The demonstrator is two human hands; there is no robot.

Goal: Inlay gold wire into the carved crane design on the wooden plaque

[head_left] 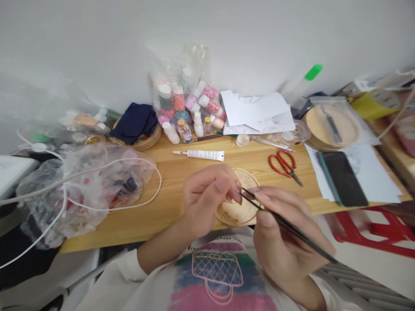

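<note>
Head view, lower centre: the right hand [285, 248] grips black tweezers [293, 229] pencil-style, likely for precision, tips at the left hand [207, 201], pinched closed, contents unclear; the round disc [241, 214] lies beneath, on the desk [175, 177].

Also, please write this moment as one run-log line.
left hand: pinched fingertips over round disc | right hand: holding black tweezers, tips near left fingers | on table: white tube, red-handled tool
</note>
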